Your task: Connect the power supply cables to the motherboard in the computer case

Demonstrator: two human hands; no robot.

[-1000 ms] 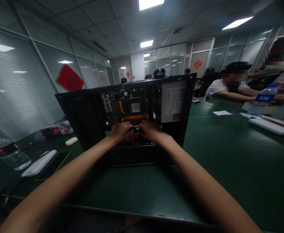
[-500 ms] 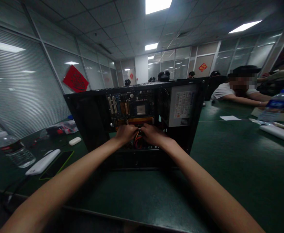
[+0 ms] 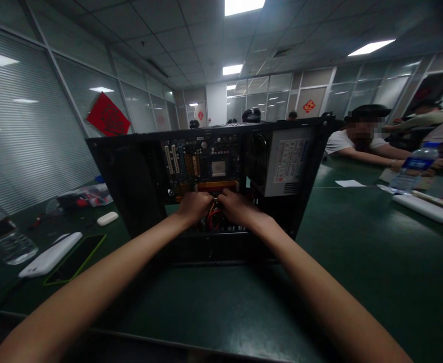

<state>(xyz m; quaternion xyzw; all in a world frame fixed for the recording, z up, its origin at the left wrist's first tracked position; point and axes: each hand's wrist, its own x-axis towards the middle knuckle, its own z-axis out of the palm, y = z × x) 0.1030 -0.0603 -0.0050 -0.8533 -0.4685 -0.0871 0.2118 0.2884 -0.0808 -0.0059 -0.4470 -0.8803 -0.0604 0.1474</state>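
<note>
An opened black computer case (image 3: 111, 171) stands on the green table, its inside facing me. In it are the motherboard (image 3: 227, 146) and, at the right, a silver power supply (image 3: 287, 164). My left hand (image 3: 195, 206) and my right hand (image 3: 238, 206) are closed low inside the case, fingertips almost meeting below the gold-coloured strip (image 3: 219, 185). Red and orange cables (image 3: 214, 219) hang from between the fingertips; the right fingers seem to pinch their upper end. What the left fingers grip is hidden.
Left on the green table (image 3: 213, 292) are a water bottle (image 3: 7, 239), a white power bank (image 3: 51, 254), a green-edged phone (image 3: 75, 259), a small white case (image 3: 108, 218) and a plastic bag (image 3: 85, 196). Right are paper (image 3: 350, 183), another bottle (image 3: 414, 169) and a seated person (image 3: 342, 143).
My view has turned slightly to the right, so the surroundings shift left. Both hands stay closed at the same spot in the case, with hardly any visible motion.
</note>
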